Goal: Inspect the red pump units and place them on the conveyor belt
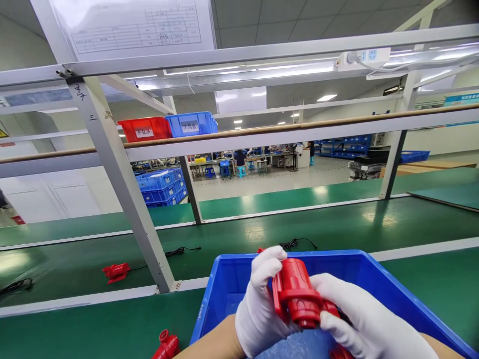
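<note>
Over the blue bin (229,279), two hands in white gloves held one red part (295,289), its round open end tipped down toward the wearer. The left hand (258,304) was clamped on the part's left side, fingers bent over its top, while the right hand (366,319) pinched its right end between thumb and fingers. More red showed low in the blue bin, beneath the right hand, too cut off to make out. Left of the blue bin, a loose red fitting (167,345) lay on the green bench (93,324). Farther left and beyond it, a red unit (116,271) with a black lead rested on a dark green surface, and just behind the blue bin's far rim lay a coiled black cord (294,244). Above and left of the blue bin, a red tray (144,130) and a blue tray (191,124) stood side by side on a shelf. Well beyond the blue bin were stacked blue crates (162,187), then a distant seated person (240,158).
</note>
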Action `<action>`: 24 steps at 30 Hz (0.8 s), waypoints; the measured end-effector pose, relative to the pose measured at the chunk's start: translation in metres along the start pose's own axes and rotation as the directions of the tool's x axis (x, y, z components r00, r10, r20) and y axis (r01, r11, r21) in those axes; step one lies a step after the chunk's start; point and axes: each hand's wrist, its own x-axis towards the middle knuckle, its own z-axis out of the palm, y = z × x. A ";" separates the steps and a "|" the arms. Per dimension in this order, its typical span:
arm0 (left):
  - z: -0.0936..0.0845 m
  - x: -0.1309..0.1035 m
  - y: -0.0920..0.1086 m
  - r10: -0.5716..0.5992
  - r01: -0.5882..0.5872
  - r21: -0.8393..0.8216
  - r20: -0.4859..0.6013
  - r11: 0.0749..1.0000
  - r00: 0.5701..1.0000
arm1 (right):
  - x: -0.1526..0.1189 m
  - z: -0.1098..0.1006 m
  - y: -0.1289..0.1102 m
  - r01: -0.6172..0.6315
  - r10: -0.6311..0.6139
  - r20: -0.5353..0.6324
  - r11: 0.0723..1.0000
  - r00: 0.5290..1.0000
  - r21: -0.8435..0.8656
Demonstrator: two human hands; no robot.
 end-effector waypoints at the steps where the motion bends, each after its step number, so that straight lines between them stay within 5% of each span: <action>1: -0.001 0.001 0.001 -0.033 0.034 0.009 -0.020 0.999 0.999 | -0.002 -0.001 -0.001 0.061 -0.061 0.005 0.997 0.998 -0.042; 5: -0.006 0.011 0.005 -0.316 0.321 -0.020 0.128 0.947 0.940 | -0.006 -0.002 -0.003 0.134 -0.134 0.005 0.987 0.991 -0.093; 8: -0.008 0.021 0.005 -0.370 0.412 -0.065 0.332 0.909 0.868 | -0.004 -0.008 -0.006 0.000 0.008 -0.060 0.991 0.998 0.137; 10: -0.009 0.023 0.003 -0.370 0.432 -0.036 0.453 0.901 0.811 | -0.002 -0.021 -0.011 -0.035 0.100 -0.211 0.956 0.972 0.291; 13: -0.011 0.022 0.001 -0.386 0.475 0.011 0.599 0.880 0.702 | 0.003 -0.059 -0.019 0.052 0.207 -0.467 0.874 0.860 0.483; 17: -0.014 0.019 0.004 -0.370 0.523 -0.092 0.604 0.847 0.706 | 0.008 -0.131 -0.012 0.140 0.245 -0.686 0.880 0.685 0.453; 19: -0.014 0.018 0.005 -0.358 0.530 -0.088 0.644 0.844 0.676 | 0.008 -0.169 0.006 0.030 0.256 -0.712 0.931 0.654 0.363; 21: -0.012 0.017 0.004 -0.363 0.529 -0.039 0.686 0.848 0.631 | 0.005 -0.206 0.031 -0.211 0.316 -0.696 0.949 0.644 0.234; 24: -0.008 0.014 -0.001 -0.388 0.530 0.032 0.719 0.848 0.576 | 0.001 -0.259 0.068 -0.540 0.383 -0.731 0.841 0.565 0.024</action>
